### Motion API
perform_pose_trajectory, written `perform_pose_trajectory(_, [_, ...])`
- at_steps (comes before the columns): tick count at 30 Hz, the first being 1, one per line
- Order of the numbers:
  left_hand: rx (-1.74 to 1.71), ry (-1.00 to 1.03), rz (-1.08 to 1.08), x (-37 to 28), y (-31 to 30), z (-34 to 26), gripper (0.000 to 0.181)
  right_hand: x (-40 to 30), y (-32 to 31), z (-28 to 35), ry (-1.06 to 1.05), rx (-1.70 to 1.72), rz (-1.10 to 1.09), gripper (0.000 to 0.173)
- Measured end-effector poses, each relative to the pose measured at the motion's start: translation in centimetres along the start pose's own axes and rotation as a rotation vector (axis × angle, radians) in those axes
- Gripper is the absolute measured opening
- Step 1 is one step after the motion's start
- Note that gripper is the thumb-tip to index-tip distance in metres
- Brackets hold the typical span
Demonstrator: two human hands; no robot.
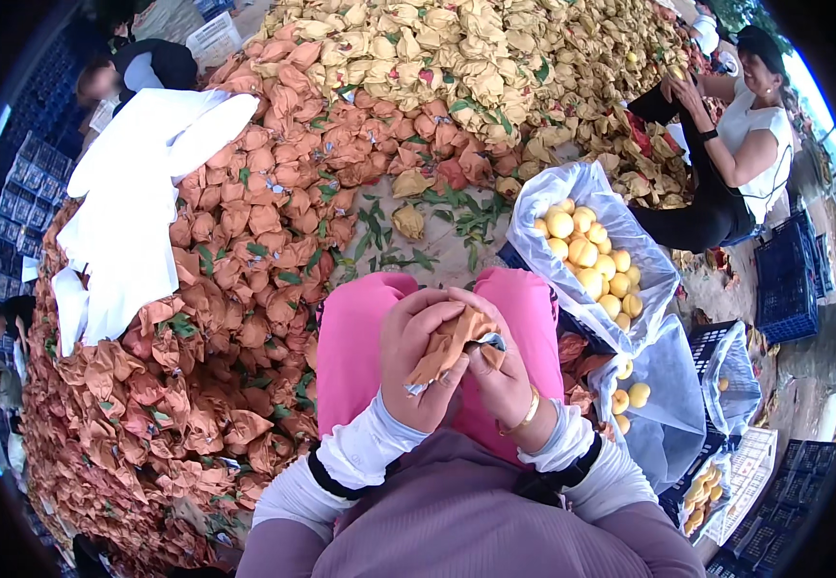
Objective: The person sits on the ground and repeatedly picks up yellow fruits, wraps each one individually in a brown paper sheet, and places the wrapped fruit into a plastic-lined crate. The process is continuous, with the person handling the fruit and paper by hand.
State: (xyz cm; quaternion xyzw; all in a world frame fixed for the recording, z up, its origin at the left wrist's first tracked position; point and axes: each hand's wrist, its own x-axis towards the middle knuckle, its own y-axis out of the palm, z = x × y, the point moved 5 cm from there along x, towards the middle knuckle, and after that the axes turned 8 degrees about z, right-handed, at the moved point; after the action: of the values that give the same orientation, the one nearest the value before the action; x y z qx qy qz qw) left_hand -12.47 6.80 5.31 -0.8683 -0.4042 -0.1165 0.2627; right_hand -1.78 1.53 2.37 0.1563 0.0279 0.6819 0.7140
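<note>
Above my lap, both hands hold one orange-brown paper fruit bag [454, 343]. My left hand [418, 347] grips its left side, and my right hand [501, 368] has thumb and fingers on the torn right edge, where a dark inner lining shows. Whatever is inside the bag is hidden by paper and fingers. Beside my right knee stands a crate lined with clear plastic [649, 267], holding several bare yellow peaches [591, 260]. A second plastic-lined crate [667, 404] sits nearer me, with a few yellow fruits [627, 397] at its left side.
Heaps of orange-bagged fruit [244, 289] spread left, with yellow-bagged fruit [447, 58] beyond. White sheeting [129, 209] covers part of the left heap. Leaves [476, 217] litter the floor ahead. A co-worker [743, 137] sits at right, near blue crates [786, 278]. Another person [151, 68] is at upper left.
</note>
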Motion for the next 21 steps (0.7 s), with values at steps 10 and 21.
perform_pose_trajectory(10, [-1.554,-0.082,-0.098,2.1,3.8,4.7,0.027,-0.7,-4.0,-0.4,-0.096,0.971,-0.284,0.035])
perform_pose_trajectory(21, [0.241,0.268,-0.028,2.1,3.3,-4.2,0.053,-2.1,-9.3,0.7,-0.197,0.585,-0.554,0.021])
